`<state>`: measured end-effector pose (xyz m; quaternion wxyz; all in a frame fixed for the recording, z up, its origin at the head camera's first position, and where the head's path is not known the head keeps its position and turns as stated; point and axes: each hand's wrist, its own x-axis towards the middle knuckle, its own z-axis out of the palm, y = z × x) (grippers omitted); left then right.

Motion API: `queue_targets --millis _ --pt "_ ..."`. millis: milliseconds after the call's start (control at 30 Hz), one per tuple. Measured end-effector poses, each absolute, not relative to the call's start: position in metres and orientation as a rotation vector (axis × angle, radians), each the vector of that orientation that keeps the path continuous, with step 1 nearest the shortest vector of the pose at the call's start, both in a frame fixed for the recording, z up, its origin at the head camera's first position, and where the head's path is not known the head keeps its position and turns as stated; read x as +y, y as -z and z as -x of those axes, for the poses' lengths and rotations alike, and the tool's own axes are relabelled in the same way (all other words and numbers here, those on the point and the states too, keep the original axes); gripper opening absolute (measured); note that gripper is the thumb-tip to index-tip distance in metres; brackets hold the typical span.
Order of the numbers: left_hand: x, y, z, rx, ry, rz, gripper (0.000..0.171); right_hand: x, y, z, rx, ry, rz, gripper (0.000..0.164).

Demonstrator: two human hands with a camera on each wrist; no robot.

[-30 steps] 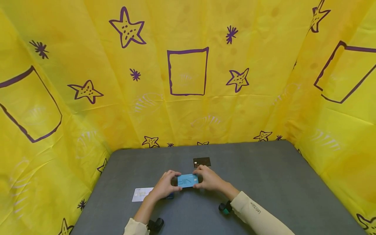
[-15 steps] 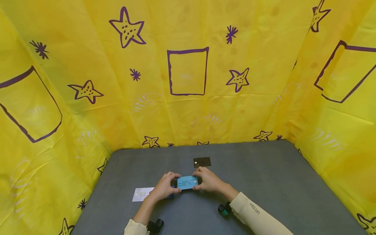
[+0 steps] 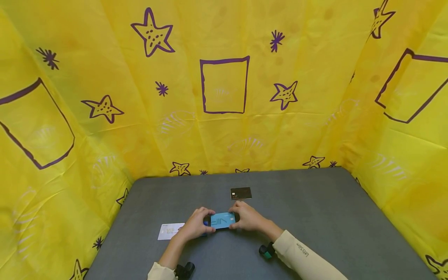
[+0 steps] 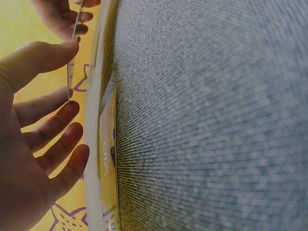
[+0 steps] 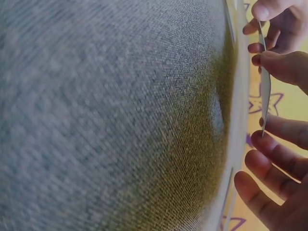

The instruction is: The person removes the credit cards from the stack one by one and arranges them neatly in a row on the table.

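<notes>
A light blue card [image 3: 219, 220] printed with large VIP letters is held face up above the table by both hands. My left hand [image 3: 194, 226] pinches its left end between thumb and fingers, and my right hand [image 3: 249, 217] pinches the right end. From the left wrist, the card [image 4: 73, 62] shows nearly edge-on between thumb and fingertips. The right wrist view also has the card [image 5: 265, 91] edge-on, looking slightly bowed. A white VIP card [image 3: 168, 231] lies left of my left hand, which hides its right part. Beyond my right hand lies a black VIP card [image 3: 240, 193].
Something dark blue [image 3: 203, 235] peeks out beside my left wrist. The grey table [image 3: 315, 217] extends back to a yellow cloth wall [image 3: 224, 144] with purple drawings, which also closes in both sides. Dark wrist devices [image 3: 185, 269] sit at both cuffs.
Both hands, with the light blue card between them, have drawn slightly nearer to the person. More table shows between the black card and my right hand. The white and black cards stay put.
</notes>
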<state>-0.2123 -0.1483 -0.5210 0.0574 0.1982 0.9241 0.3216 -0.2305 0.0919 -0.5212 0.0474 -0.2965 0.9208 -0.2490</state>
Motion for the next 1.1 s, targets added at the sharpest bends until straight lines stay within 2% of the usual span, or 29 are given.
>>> queue_targets --millis 1100 --pt "-0.149 0.523 0.209 2.812 -0.739 -0.631 0.045 0.076 0.530 0.224 2.878 0.491 0.990 0.050"
